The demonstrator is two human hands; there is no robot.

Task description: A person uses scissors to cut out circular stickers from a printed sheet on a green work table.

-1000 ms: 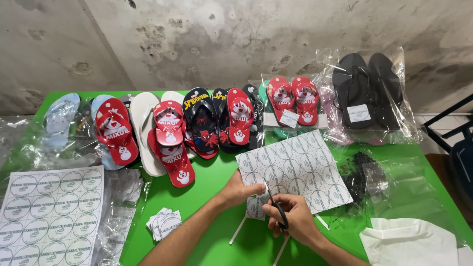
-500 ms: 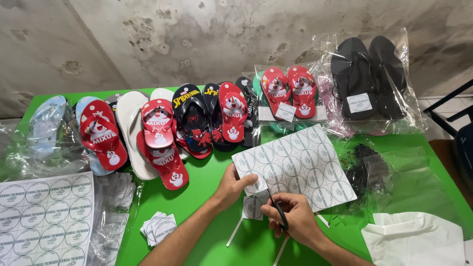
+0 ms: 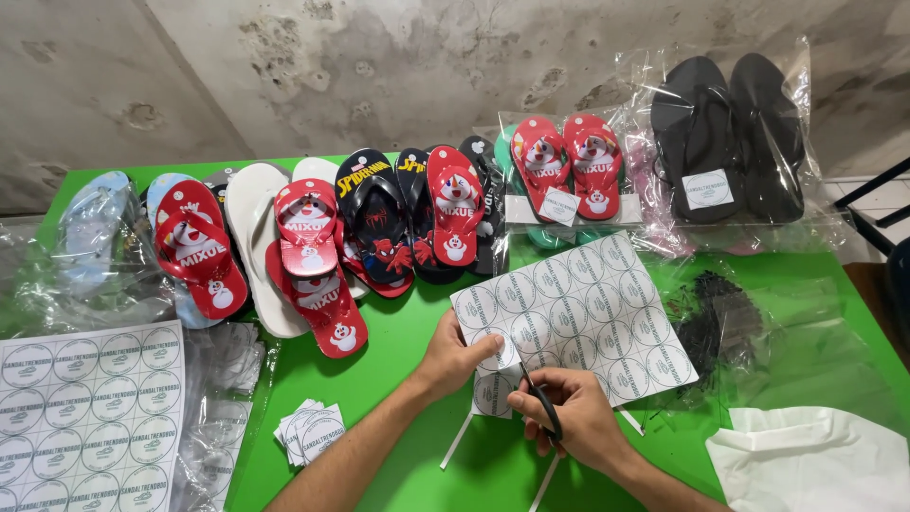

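Note:
My left hand (image 3: 457, 355) pinches the near left corner of a white sheet of round printed labels (image 3: 578, 318) lying on the green table (image 3: 398, 332). My right hand (image 3: 569, 417) grips black-handled scissors (image 3: 536, 398), whose blades point up into the sheet's near edge beside my left fingers. Thin paper offcuts (image 3: 457, 440) lie just below my hands. A small stack of cut square labels (image 3: 311, 431) rests to the left of my left forearm.
Red, white and dark flip-flops (image 3: 313, 251) lie in a row along the far side. Bagged red sandals (image 3: 567, 175) and bagged black sandals (image 3: 725, 142) lean at the back right. Another label sheet (image 3: 85, 412) and clear bags sit at left, white cloth (image 3: 806, 460) at right.
The view has shifted slightly; my hands stay at the sheet's near edge, with the left hand's fingers moved a little further onto the corner by the scissors.

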